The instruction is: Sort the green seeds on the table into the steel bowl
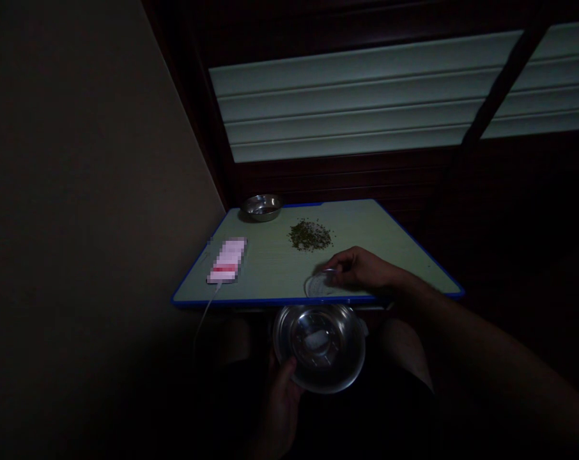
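Note:
Below the table's front edge, my left hand grips a shiny metal bowl by its near left side, thumb over the rim. A small whitish patch shows at the bottom of this bowl; I cannot tell if it is a reflection or contents. My right hand is closed on the rim of a clear round dish or lid at the front edge of the tabletop. Just beyond that hand lies a loose pile of small green and whitish grains, like mung beans mixed with rice.
The pale tabletop has a blue rim. A second metal bowl stands at its back left corner. A phone with a charging cable lies at the left. A wall and slatted wooden panels border the table.

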The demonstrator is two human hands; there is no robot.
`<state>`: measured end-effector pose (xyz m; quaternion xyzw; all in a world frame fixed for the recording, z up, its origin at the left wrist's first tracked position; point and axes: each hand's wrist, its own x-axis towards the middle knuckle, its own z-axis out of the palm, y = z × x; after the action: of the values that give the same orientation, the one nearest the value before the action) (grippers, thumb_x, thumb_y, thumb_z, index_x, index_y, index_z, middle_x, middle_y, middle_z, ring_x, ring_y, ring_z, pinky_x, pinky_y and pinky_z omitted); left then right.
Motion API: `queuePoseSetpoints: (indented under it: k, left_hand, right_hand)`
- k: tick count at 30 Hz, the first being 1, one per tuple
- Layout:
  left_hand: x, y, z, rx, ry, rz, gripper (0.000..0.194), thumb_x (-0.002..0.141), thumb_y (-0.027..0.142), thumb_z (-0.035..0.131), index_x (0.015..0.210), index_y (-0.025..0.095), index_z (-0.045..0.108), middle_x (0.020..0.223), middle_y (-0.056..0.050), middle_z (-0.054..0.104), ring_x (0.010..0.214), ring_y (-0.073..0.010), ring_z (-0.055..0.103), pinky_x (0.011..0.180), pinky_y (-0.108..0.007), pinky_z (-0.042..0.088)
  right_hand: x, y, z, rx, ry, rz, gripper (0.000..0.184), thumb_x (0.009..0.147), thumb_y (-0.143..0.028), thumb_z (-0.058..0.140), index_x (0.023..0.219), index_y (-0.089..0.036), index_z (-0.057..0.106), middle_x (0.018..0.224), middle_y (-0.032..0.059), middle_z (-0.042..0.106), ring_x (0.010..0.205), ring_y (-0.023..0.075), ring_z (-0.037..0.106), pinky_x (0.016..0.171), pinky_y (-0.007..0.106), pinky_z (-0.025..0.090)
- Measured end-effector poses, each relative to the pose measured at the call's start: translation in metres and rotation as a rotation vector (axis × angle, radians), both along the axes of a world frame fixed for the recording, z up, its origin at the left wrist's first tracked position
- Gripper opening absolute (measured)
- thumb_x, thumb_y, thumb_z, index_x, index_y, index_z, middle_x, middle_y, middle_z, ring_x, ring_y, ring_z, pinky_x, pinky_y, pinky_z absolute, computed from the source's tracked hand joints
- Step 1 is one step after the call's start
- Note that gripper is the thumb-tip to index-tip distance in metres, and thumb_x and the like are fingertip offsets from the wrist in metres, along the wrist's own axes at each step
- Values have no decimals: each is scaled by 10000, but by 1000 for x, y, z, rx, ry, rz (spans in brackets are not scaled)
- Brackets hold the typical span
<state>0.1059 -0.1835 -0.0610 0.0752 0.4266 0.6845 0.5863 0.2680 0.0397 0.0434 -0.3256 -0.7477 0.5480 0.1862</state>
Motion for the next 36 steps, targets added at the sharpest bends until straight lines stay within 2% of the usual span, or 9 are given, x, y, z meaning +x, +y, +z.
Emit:
queuePoseSetpoints:
  k: [6,8,10,14,16,20,26,30,36]
  left_hand:
    - [-1,0,-2,-12,-5,-2,701,749,323,738,1406,327,494,1325,-63,663,1262,-320,557,1032,-470,458]
    - [-2,0,-3,-5,-8,-6,699,759,317,730,1413,333,484,1335,-62,656,1261,-321,558,1035,-475,456]
    - [-2,1,-4,-2,-10,-6,700,762,314,729,1415,339,479,1335,-60,656,1266,-320,555,1042,-475,451]
    - [-3,1,-10,-5,-12,-3,675,785,321,712,1417,345,475,1306,-52,675,1283,-310,544,1063,-465,435]
    - [-3,1,-14,-12,-20,3,684,778,314,720,1416,345,477,1292,-51,684,1282,-311,546,1068,-463,431]
    - [-4,1,-17,-6,-21,-7,697,772,323,730,1419,351,472,1347,-51,651,1290,-312,539,1075,-464,425]
    - [-5,1,-17,-55,-52,44,811,680,325,793,1423,344,468,1405,-65,606,1318,-339,507,1076,-471,426]
    - [-5,1,-18,-72,-62,48,824,681,319,794,1433,334,457,1426,-82,585,1317,-353,505,1076,-487,423]
    - [-6,-1,-16,-46,-69,20,765,728,291,760,1430,347,461,1382,-57,626,1284,-319,544,1088,-463,414]
  right_hand:
    - [-1,19,0,-8,116,-135,377,609,-352,787,910,-136,722,594,-28,595,507,85,465,505,235,363]
    - [-4,30,2,74,169,-219,345,544,-332,808,812,-143,704,618,-20,611,555,98,501,549,241,399]
    - [-6,41,2,175,205,-305,293,534,-346,797,720,-150,682,662,5,646,621,121,547,612,258,437]
    - [-7,54,-7,300,193,-535,258,639,-398,709,706,-149,690,673,34,666,640,152,566,644,291,453]
    - [-5,57,-15,349,189,-602,225,664,-361,678,730,-146,700,709,50,691,673,169,591,688,307,465]
    - [0,58,-25,491,149,-638,181,704,-293,629,774,-151,717,777,67,724,736,190,632,736,315,481]
    - [1,55,-26,660,28,-640,151,727,-225,605,782,-165,733,787,59,740,744,183,647,723,296,488]
    - [2,55,-27,708,-13,-651,141,730,-200,611,784,-180,740,792,51,748,749,182,654,722,292,490]
    - [2,54,-24,735,-90,-621,152,747,-188,611,802,-174,753,835,68,756,788,199,666,754,307,490]
